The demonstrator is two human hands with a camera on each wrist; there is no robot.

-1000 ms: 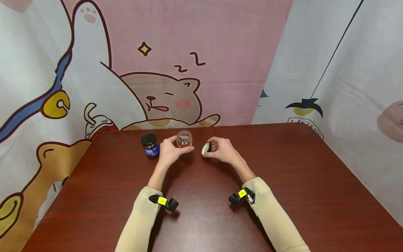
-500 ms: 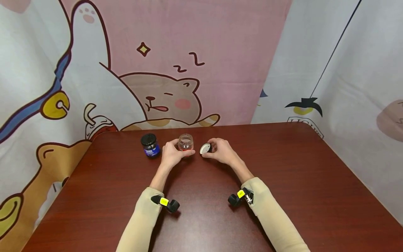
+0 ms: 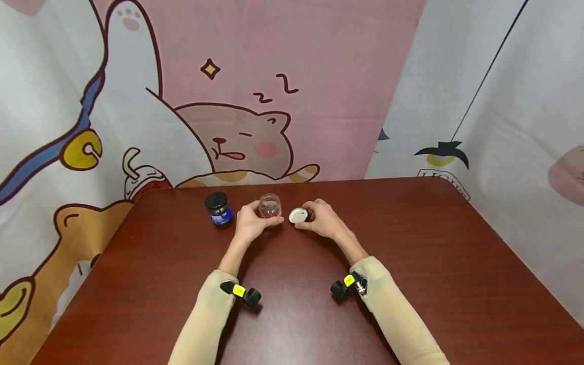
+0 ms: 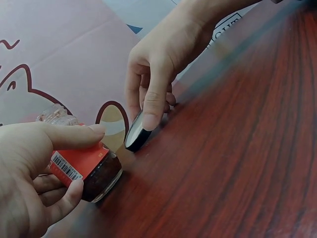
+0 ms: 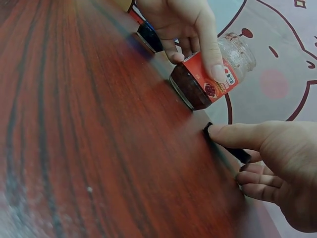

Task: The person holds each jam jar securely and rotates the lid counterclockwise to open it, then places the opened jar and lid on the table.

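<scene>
Head view: left hand (image 3: 250,223) has its fingers wrapped round the open jar (image 3: 270,199), far side of the table (image 3: 292,319), probably steadying it; right hand (image 3: 323,219) pinches the lid (image 3: 298,216) by its rim, maybe keeping the underside clean.

I am recording a dark jar (image 3: 218,209), a table (image 3: 456,279) and a printed backdrop (image 3: 347,61).
The dark jar is standing upright near the table's far edge, left of centre in the head view, wearing a black lid (image 3: 216,198) and showing a blue label (image 3: 221,217); the reddish-brown table is catching a pale sheen at its near side; behind, the pink and white backdrop is displaying a sleeping animal (image 3: 251,139), a yellow star (image 3: 210,69), a bell (image 3: 82,150) on a blue band (image 3: 36,165) and, rightward, lettering (image 3: 433,176) running partly behind the table.
</scene>
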